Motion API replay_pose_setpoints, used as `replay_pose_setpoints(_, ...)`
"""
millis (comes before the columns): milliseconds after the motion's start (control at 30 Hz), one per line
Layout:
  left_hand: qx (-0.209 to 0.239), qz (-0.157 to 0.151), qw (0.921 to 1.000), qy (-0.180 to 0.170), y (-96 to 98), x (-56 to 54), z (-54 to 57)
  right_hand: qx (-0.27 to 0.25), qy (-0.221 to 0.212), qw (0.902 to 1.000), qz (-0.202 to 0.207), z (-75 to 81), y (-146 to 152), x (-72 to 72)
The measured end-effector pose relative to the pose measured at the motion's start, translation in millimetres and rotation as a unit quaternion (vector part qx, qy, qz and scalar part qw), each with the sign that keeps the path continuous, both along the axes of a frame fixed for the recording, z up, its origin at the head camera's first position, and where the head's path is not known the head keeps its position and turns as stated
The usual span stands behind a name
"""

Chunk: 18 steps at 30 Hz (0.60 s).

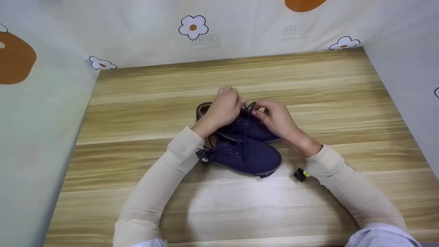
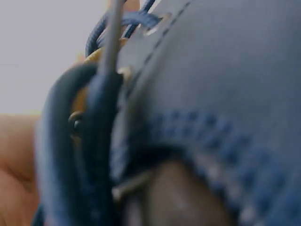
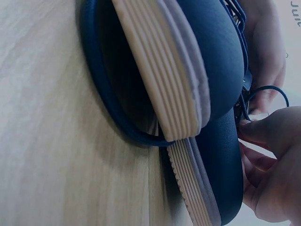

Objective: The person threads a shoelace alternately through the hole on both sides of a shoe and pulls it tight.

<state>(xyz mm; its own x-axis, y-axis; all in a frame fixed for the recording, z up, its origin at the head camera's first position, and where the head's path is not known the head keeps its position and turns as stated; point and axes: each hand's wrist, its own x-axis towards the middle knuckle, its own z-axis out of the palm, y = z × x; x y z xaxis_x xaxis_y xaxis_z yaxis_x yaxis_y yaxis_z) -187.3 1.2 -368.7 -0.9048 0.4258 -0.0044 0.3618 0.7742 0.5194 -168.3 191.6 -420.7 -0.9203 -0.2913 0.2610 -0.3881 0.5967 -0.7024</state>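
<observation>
Wood-grain desk (image 1: pixel 144 212): near navy shoe (image 1: pixel 259 157) touching far navy shoe (image 1: pixel 255 128); left hand (image 1: pixel 224 107), fingers curled, right hand (image 1: pixel 277 118), nearly closed, both pinching lace (image 1: pixel 252 104).

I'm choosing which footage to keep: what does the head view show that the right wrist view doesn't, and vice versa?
Only the head view shows white printed flowers with orange centres and beige fabric sleeves. Only the right wrist view shows the ridges along the cream shoe soles. Both show two navy-blue lace-up shoes, the wood-grain tabletop, the left hand and the right hand.
</observation>
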Motion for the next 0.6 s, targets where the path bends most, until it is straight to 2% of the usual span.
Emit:
replay_pose_setpoints(67,0.052,0.026,0.9981,0.021,-0.5,0.8,2.5,-0.003,-0.001,1.0000,-0.001,-0.6,0,-0.6)
replay_pose_setpoints(133,0.117,0.050,0.9910,0.041,-1.5,1.3,6.8,-0.005,-0.005,1.0000,-0.002,-0.7,0,-0.5)
replay_pose_setpoints(200,0.194,0.068,0.9771,0.055,-3.0,1.4,11.8,-0.005,-0.007,1.0000,-0.004,-0.8,1,-0.3)
replay_pose_setpoints(233,0.239,0.072,0.9668,0.057,-4.0,1.4,14.1,-0.006,-0.008,0.9999,-0.004,-0.8,1,-0.2)
replay_pose_setpoints(333,0.360,0.072,0.9286,0.051,-7.4,2.9,20.4,-0.007,-0.011,0.9999,-0.002,-1.2,0,-0.1)
replay_pose_setpoints(433,0.463,0.061,0.8829,0.048,-10.8,4.9,25.7,-0.007,-0.012,0.9999,-0.002,-1.4,0,0.0)
replay_pose_setpoints(533,0.543,0.052,0.8356,0.061,-14.6,7.0,30.8,-0.006,-0.015,0.9999,-0.006,-1.5,-1,0.3)
replay_pose_setpoints(567,0.564,0.048,0.8216,0.064,-15.9,7.8,32.7,-0.005,-0.016,0.9998,-0.008,-1.5,-1,0.4)
replay_pose_setpoints(600,0.580,0.046,0.8106,0.069,-17.3,8.6,34.3,-0.003,-0.016,0.9998,-0.010,-1.4,-1,0.5)
